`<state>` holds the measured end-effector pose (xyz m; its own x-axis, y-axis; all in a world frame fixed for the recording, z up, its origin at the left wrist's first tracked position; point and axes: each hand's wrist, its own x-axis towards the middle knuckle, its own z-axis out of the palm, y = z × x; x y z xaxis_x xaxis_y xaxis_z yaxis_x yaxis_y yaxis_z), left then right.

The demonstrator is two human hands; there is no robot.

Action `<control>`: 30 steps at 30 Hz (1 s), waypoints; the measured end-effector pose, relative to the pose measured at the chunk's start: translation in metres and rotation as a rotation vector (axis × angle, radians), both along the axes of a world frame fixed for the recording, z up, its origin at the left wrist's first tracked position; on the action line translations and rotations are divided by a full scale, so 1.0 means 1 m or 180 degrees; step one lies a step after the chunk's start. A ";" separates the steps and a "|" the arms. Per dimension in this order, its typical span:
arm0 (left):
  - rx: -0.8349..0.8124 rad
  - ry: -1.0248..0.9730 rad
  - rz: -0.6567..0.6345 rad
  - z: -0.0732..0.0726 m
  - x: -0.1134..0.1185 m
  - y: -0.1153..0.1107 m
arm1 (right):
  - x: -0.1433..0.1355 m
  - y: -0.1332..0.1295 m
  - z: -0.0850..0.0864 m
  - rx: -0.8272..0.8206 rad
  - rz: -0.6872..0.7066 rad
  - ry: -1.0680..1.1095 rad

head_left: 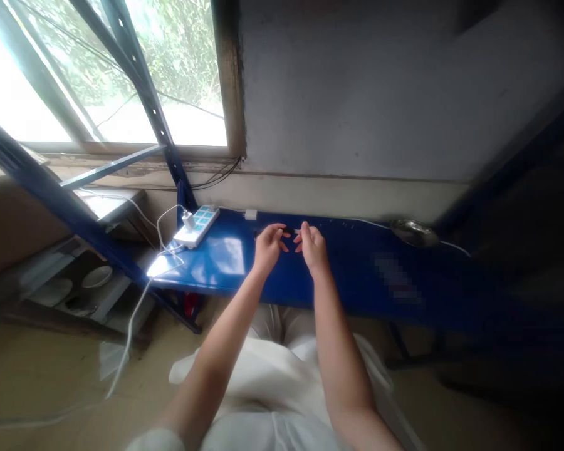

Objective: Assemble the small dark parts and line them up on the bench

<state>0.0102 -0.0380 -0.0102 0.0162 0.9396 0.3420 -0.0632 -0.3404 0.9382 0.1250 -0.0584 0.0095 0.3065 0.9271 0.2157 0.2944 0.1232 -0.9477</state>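
working over the long blue table (348,275), i note its smooth, shiny surface: a small part dropped on it could slide or bounce off the near edge. the white cable (130,332) hangs past the table's left end towards the floor; a snag by a leg or sleeve could drag the power strip (186,239) out of place. the charger (187,219) stands up from the strip, so a sideways knock could loosen it. to the right, the shiny metal bowl (414,232) sits beside a thin white cord, and a pull on that cord might shift it.

my left hand (269,245) and right hand (313,245) are raised over the table, near its middle, fingertips close together. left fingers: narrow, pinched on a small dark piece (287,231). right fingers: narrow, thumb and finger on a small pale piece (297,232). the two pieces lie between my hands; i cannot tell whether they touch. likely faults: a slip from too light a pinch, or a bent part from pressing off line. smallest are the pale bits (331,220) near the back edge; a dropped piece could be lost among them.
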 end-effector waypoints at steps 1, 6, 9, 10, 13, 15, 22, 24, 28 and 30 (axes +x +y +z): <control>0.0036 -0.0029 -0.0058 0.003 -0.002 -0.007 | -0.004 -0.002 0.002 0.0088 0.0013 0.0017; 0.0214 0.0030 -0.0238 0.015 -0.007 -0.023 | -0.012 -0.011 0.003 0.0473 -0.0011 0.0099; 0.0268 0.0072 -0.0239 0.021 -0.006 -0.026 | -0.011 -0.012 0.003 0.0571 -0.0097 0.0229; 0.0275 0.0079 -0.0231 0.022 -0.006 -0.027 | -0.011 -0.013 0.003 0.0599 -0.0125 0.0258; 0.0256 0.0077 -0.0211 0.024 -0.004 -0.030 | -0.011 -0.013 0.004 0.0662 -0.0184 0.0270; 0.0234 0.0064 -0.0208 0.025 -0.003 -0.032 | -0.011 -0.014 0.004 0.0679 -0.0220 0.0252; 0.0183 -0.0020 -0.0023 0.027 -0.008 -0.029 | -0.007 -0.015 0.005 0.0738 -0.0379 0.0319; 0.0194 -0.0071 0.0119 0.027 -0.012 -0.027 | -0.005 -0.014 0.005 0.0788 -0.0459 0.0419; 0.0152 -0.0127 0.0147 0.026 -0.017 -0.024 | -0.001 -0.012 0.005 0.0792 -0.0548 0.0594; 0.0047 -0.0093 -0.0010 0.025 -0.017 -0.022 | -0.001 -0.009 0.004 0.0793 -0.0443 0.0609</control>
